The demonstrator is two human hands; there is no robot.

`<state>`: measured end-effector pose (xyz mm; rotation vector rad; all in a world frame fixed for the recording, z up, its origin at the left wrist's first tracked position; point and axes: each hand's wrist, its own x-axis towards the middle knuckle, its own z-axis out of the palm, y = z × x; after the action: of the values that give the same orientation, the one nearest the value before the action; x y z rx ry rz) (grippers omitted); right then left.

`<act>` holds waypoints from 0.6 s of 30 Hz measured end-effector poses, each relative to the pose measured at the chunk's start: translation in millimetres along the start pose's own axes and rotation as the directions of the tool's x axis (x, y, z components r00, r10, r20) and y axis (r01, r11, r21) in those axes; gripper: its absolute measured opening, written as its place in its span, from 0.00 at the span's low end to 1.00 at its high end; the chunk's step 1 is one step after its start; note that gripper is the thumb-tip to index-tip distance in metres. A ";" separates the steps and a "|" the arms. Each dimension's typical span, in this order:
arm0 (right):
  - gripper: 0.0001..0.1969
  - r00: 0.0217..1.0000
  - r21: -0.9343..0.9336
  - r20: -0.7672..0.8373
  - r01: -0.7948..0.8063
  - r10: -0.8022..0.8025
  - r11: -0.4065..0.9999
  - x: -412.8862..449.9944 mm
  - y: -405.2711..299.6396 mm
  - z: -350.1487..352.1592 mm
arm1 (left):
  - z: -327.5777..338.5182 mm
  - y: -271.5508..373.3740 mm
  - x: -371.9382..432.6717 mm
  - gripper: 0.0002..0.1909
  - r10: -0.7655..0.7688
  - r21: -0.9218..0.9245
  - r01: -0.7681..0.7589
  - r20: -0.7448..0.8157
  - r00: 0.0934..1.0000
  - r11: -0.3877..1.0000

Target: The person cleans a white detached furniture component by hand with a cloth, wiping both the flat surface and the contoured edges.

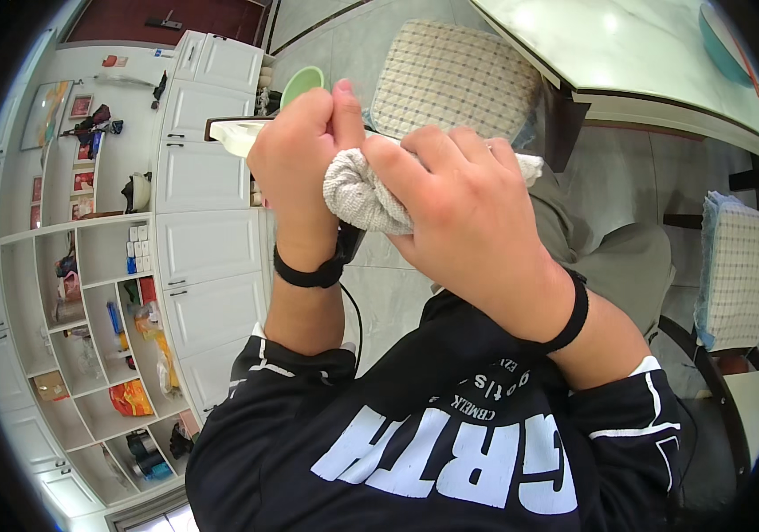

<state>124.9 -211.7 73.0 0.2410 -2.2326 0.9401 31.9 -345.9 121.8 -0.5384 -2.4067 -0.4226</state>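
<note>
My right hand is closed around a bunched, off-white cloth. One end of the cloth bulges out by the thumb side, against or very near my left wrist, and the other end sticks out past the little finger. My left hand is curled with the thumb pointing away from me; its fingertips are hidden. Beneath and beside it lies a cream panel with a dark edge, which looks like the top of a chair back. Whether the left fingers grip that panel is not visible. Both wrists wear black bands.
Beyond my hands is a chair seat with a checked cushion. A marble-look table at upper right bears a teal bowl with chopsticks. Another cushioned chair stands right. White cabinets line the left; a light green container is nearby.
</note>
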 end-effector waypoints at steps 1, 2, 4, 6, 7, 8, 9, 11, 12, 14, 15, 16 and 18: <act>0.23 0.999 0.086 0.026 -0.033 0.031 0.996 0.0 0.6 0.7 | -0.3 -3.0 0.2 0.25 -0.002 0.002 0.002 -0.001 1.000 1.000; 0.23 0.999 0.088 0.027 -0.031 0.029 0.996 -4.8 3.5 2.9 | 0.1 -6.5 0.8 0.25 0.038 -0.001 -0.038 -0.003 0.999 0.999; 0.23 0.999 0.255 -0.034 -0.023 0.033 0.967 -18.8 15.2 5.6 | 1.9 -7.3 1.7 0.25 0.068 -0.004 -0.068 -0.012 0.998 0.998; 0.23 1.000 0.234 -0.025 0.000 0.006 0.972 -29.3 19.2 -7.5 | 2.9 -0.7 1.1 0.25 0.143 -0.042 -0.145 -0.034 0.989 0.989; 0.23 1.000 0.209 -0.020 0.018 -0.014 0.978 -31.8 18.6 -12.7 | 2.2 0.9 0.8 0.25 0.143 -0.040 -0.144 -0.035 0.989 0.989; 0.23 1.000 0.210 -0.020 0.019 -0.016 0.977 -30.9 16.4 -15.2 | 1.4 2.6 0.5 0.25 0.165 -0.019 -0.166 -0.044 0.985 0.986; 0.21 1.000 0.134 -0.005 0.025 -0.024 0.991 -29.5 11.6 -17.8 | 2.7 3.9 -1.5 0.25 0.190 -0.002 -0.190 -0.042 0.981 0.982; 0.19 1.000 0.058 0.013 0.021 -0.021 0.998 -20.9 3.9 -16.0 | 4.9 3.9 -1.3 0.25 0.145 0.000 -0.145 -0.035 0.989 0.989; 0.16 0.998 -0.035 0.001 0.057 -0.057 0.998 -11.2 0.7 -11.5 | 4.6 4.1 -0.5 0.25 0.100 0.004 -0.100 -0.040 0.994 0.995; 0.12 0.997 -0.128 0.021 0.081 -0.079 0.988 -5.1 -4.8 -7.6 | 2.7 2.7 -1.5 0.25 0.075 0.003 -0.075 -0.016 0.997 0.997; 0.11 0.995 -0.170 0.031 0.102 -0.098 0.980 -0.7 -8.6 -4.1 | 0.5 0.8 -1.4 0.25 0.039 0.012 -0.039 -0.014 0.999 0.999; 0.10 0.995 -0.123 0.049 0.095 -0.090 0.988 -2.1 -8.5 -1.4 | -2.4 -1.5 -2.8 0.26 0.039 -0.015 -0.039 -0.010 0.999 0.999; 0.09 0.993 -0.066 0.061 0.105 -0.101 0.992 -4.1 -6.7 2.7 | -12.3 -6.2 -4.8 0.25 0.006 -0.147 -0.007 -0.007 1.000 0.989</act>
<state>129.3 -218.7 72.7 0.3522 -2.2775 0.8093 38.7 -357.8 126.9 -0.6086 -2.3785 -0.6016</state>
